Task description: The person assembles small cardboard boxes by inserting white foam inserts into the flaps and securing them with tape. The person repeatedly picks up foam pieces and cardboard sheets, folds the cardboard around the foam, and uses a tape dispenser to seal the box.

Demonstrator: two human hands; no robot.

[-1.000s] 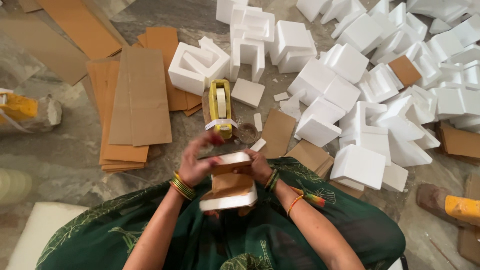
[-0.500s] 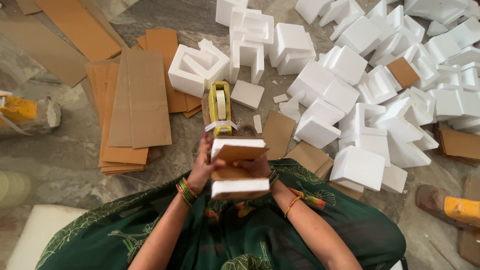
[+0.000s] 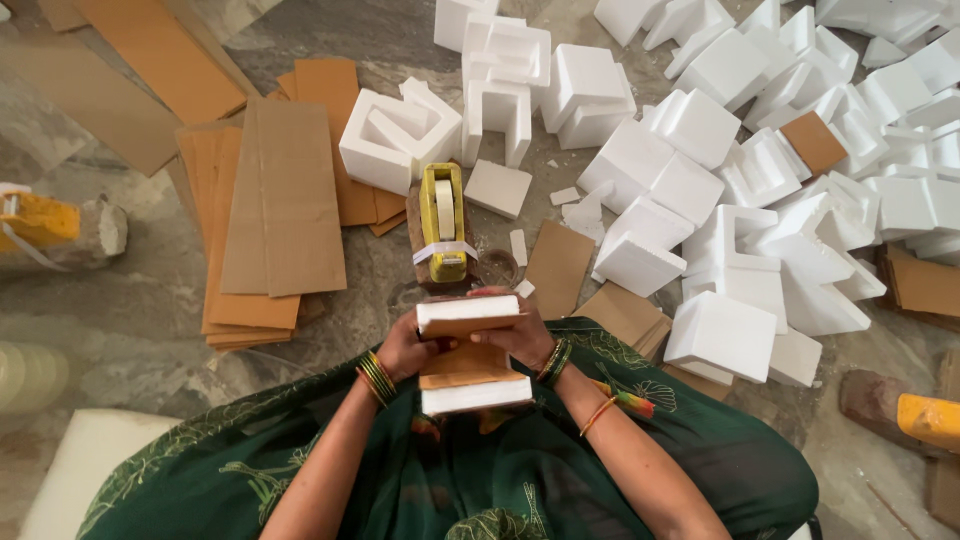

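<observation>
The person sits on the floor and holds a foam-and-cardboard piece (image 3: pixel 468 352) over the lap. The left hand (image 3: pixel 405 348) grips its left side, the right hand (image 3: pixel 520 340) its right side. Just ahead stands a yellow tape dispenser (image 3: pixel 443 222), beside white foam blocks (image 3: pixel 720 200).

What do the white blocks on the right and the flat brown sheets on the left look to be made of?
White blocks: probably expanded foam, matte, with crumbs and molded cut-outs. Brown sheets: cardboard by the look, dull tan, thin and stacked flat.
</observation>
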